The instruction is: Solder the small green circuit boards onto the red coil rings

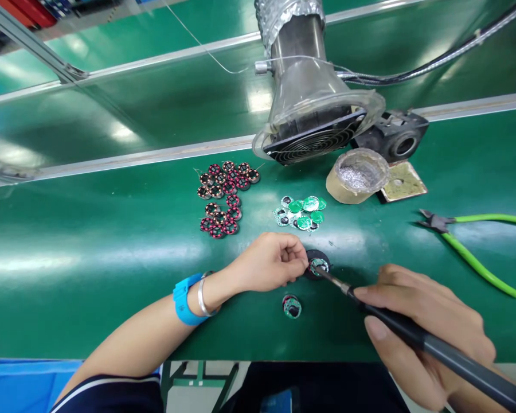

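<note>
My right hand grips a soldering iron, its tip touching a small round circuit board. That board sits on a black round base. At the base's left edge, my left hand is closed in a pinch; whatever its fingertips hold is too small or hidden to name. Just below lies another round board on a coil. Beyond my hands is a group of loose round circuit boards, some green side up. Farther left are several copper-wound ring coils.
A fume extractor hood hangs over the back of the green bench. Beneath it stand a tub of solder scraps, a sponge tray and a black iron stand. Green-handled cutters lie open at the right.
</note>
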`<action>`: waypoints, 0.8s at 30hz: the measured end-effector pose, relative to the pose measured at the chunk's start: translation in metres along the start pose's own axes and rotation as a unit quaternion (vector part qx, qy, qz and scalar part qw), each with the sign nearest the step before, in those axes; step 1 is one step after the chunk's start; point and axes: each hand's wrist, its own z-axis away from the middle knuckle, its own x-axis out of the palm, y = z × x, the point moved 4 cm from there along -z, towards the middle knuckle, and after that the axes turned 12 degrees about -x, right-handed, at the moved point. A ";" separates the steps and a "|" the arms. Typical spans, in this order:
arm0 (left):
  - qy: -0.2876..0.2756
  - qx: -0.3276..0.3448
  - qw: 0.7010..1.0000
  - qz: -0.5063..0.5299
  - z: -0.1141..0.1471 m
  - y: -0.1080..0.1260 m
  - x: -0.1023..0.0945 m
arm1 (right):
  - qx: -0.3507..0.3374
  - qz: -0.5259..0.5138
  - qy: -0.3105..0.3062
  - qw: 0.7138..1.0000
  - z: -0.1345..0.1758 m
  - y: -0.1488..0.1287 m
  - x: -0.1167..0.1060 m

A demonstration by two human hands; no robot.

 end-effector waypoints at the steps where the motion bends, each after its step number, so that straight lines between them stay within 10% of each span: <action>1: 0.001 0.000 1.000 -0.001 0.000 0.000 0.000 | -0.002 -0.007 0.003 1.000 0.000 0.000 0.000; 24: 0.017 -0.008 1.000 -0.019 0.000 -0.001 0.000 | -0.019 0.003 0.108 0.994 0.004 0.011 -0.001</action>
